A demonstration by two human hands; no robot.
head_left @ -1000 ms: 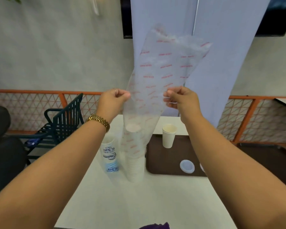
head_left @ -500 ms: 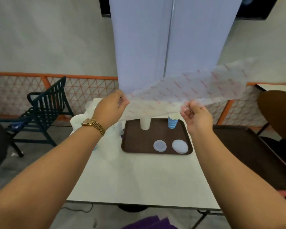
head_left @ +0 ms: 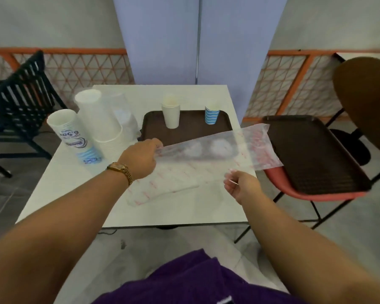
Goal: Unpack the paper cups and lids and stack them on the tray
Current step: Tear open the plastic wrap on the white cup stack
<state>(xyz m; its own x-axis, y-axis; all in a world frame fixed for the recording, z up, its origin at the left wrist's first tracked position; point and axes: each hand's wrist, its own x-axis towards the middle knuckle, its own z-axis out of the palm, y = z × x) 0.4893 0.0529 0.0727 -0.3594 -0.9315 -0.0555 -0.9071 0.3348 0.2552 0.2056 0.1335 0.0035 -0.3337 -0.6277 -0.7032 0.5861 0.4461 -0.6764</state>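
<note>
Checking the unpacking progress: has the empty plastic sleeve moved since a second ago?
Yes. The plastic sleeve came down from upright above the cup stack to lie flat over the tray.

Light was soft, even and fairly bright, seemingly from overhead, leaving only faint shadows on the white table (head_left: pixel 127 207). The wide lens bowed the orange railing (head_left: pixel 59 50) and stretched both forearms at the lower corners. Motion blur smeared the plastic bag (head_left: pixel 219 150) and softened the right hand (head_left: pixel 242 186).
</note>
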